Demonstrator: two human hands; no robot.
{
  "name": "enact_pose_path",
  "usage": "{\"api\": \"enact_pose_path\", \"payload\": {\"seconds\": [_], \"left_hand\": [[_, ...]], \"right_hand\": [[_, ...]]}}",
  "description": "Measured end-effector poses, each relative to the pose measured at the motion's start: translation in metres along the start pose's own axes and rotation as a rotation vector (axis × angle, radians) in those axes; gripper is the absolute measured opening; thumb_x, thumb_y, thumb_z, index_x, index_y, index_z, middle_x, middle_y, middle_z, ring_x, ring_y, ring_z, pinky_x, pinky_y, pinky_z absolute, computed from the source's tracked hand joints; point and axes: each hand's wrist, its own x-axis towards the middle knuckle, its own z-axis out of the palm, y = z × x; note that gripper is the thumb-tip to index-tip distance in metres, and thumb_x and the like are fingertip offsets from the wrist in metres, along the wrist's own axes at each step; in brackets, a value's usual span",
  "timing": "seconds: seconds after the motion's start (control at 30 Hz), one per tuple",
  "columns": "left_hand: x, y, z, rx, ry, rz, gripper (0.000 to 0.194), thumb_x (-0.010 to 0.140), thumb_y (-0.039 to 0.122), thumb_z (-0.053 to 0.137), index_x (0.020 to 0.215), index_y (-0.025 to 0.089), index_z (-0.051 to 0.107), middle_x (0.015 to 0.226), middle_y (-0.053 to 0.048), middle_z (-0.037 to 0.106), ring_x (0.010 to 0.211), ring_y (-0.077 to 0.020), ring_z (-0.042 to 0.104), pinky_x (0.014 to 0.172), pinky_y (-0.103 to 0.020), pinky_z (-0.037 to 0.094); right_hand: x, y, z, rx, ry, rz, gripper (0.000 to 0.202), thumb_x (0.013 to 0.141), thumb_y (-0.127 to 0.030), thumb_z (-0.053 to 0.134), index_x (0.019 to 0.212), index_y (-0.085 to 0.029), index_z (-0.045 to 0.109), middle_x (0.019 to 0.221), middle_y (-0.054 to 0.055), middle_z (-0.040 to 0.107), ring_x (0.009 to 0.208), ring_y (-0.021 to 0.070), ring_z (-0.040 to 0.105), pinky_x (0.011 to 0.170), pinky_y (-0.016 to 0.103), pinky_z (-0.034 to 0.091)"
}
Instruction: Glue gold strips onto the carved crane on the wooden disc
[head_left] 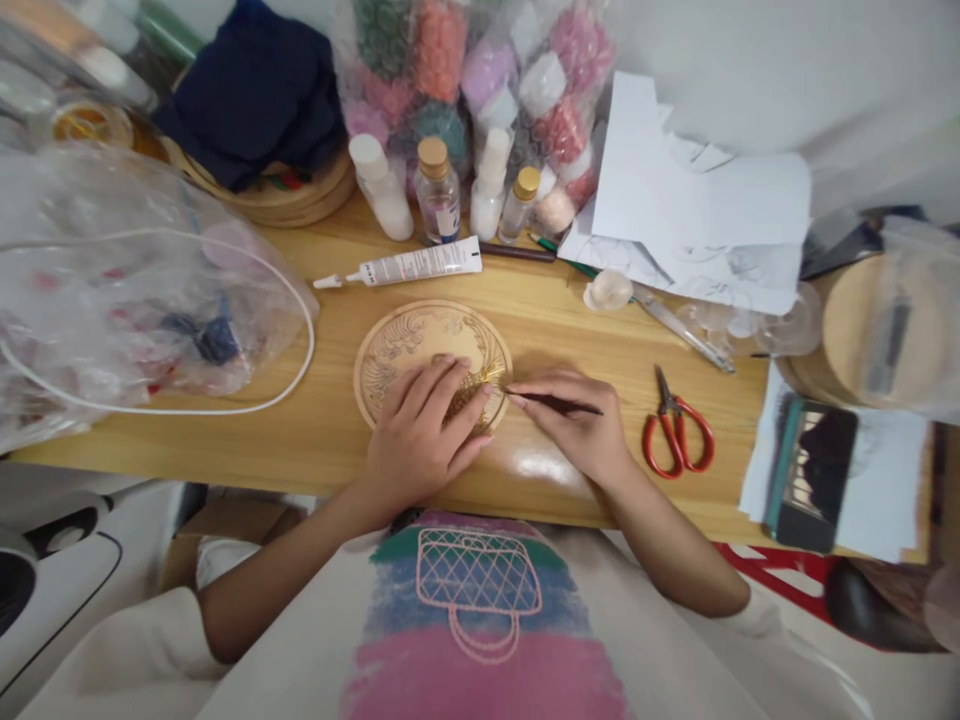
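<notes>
- In the head view, a round wooden disc [420, 348] lies on the table [262, 440] near its front edge, with curling line patterns on its face and gold strands [488, 374] on its right part.
- The left hand [416, 430] rests palm down over the disc's front part, fingers stretched out and slightly apart.
- The right hand [581, 415] is just beside the disc's right edge, thumb and fingers closed around a slim dark tool [559, 403]; the tip is at that edge, near the gold strands.
- Right of the disc, past the right hand, lie red-handled scissors [681, 432]; well to the right is a dark phone [814, 475].
- Just beyond the disc lies a white tube [424, 263], nozzle to the left; behind this stand small bottles, among them one with a cork-coloured cap [433, 158].
- Left of the disc, a white cable [304, 370] loops over a clear plastic bag [150, 270].
- Beyond and right of the disc lie white sheets [682, 215].
</notes>
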Motion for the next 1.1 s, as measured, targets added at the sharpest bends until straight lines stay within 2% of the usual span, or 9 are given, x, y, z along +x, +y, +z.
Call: {"api": "enact_pose_path", "payload": {"seconds": [0.27,0.77,1.1], "left_hand": [[0.0003,0.0007,-0.0007,0.010,-0.006,-0.012,0.036,0.093,0.038,0.055,0.120,0.015,0.066,0.131,-0.019,0.062,0.125,-0.0330,0.056,0.102,-0.047,0.044],[0.0015,0.0005,-0.0012,-0.009,0.015,-0.001,0.035,0.092,0.036,0.056,0.117,0.014,0.067,0.128,-0.021,0.062,0.122,-0.0351,0.057,0.100,-0.048,0.045],[-0.0015,-0.0013,-0.0008,-0.011,0.017,-0.006,0.039,0.093,0.036,0.056,0.123,0.011,0.064,0.129,-0.021,0.061,0.124,-0.0331,0.055,0.103,-0.046,0.042]], "right_hand": [[0.0021,-0.0046,-0.0011,-0.029,-0.010,0.038,0.008,0.080,-0.026,0.072,0.082,-0.027,0.079,0.079,0.002,0.078,0.074,0.0186,0.070,0.068,0.033,0.054],[0.0023,-0.0038,-0.0021,-0.049,-0.009,-0.052,0.009,0.082,-0.018,0.072,0.085,-0.023,0.078,0.079,0.002,0.078,0.073,0.0157,0.071,0.066,0.027,0.054],[0.0014,-0.0028,-0.0021,-0.006,0.039,-0.020,0.009,0.078,-0.017,0.075,0.084,-0.023,0.078,0.078,0.001,0.077,0.071,0.0146,0.069,0.064,0.026,0.055]]}}
